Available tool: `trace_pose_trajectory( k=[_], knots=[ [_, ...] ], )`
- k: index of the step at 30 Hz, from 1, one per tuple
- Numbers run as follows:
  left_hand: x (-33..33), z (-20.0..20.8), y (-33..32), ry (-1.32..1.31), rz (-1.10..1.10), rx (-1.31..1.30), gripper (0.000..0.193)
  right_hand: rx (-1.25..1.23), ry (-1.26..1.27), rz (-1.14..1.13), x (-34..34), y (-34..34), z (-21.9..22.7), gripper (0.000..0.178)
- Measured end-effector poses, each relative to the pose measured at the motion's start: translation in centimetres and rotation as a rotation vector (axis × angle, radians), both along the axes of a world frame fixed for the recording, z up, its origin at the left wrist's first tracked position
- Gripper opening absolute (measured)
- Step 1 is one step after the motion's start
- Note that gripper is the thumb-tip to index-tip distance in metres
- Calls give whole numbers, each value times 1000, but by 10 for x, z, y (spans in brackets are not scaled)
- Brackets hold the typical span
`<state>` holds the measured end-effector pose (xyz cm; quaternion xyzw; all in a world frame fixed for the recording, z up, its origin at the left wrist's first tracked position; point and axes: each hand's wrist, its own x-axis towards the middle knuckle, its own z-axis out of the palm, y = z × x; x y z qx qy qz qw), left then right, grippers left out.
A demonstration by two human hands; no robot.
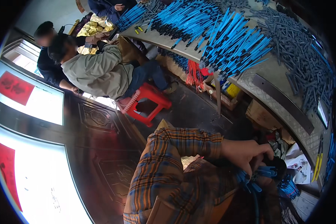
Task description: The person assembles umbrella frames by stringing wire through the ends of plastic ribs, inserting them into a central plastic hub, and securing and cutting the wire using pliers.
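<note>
My left hand (246, 152), in an orange and blue plaid sleeve, hovers over my lap at the lower right. Its thumb and forefinger are bent and spread apart, with no object seen between them. Just below its fingertips are several bright blue plastic pieces (267, 171), some pointing sideways and some downward. My right hand (264, 181) shows only in part, in shadow beneath these pieces, and appears closed around them. Its fingers are mostly hidden. A dark rounded thing (280, 165) lies just past the blue pieces; its kind is unclear.
A curved table (246, 80) bears heaps of blue sticks (239, 44) and grey plastic pieces (298, 56). Yellow-handled pliers (318, 164) lie at its right edge. A tied blue bundle (288, 187) stands below. Someone sits on a red stool (147, 104); other people are beyond.
</note>
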<state>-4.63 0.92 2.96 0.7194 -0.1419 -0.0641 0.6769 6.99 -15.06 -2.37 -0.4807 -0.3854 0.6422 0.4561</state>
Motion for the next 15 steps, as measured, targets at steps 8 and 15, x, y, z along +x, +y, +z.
trace_pose_trajectory(
  k=[8, 15],
  knots=[
    [21, 5, 5, -235, -56, 264, 89, 67, 22, -255, 3, 7, 7, 56],
    [27, -12, 12, -146, 145, 173, 67, 136, 56, -403, 4, 17, 13, 55]
  ],
)
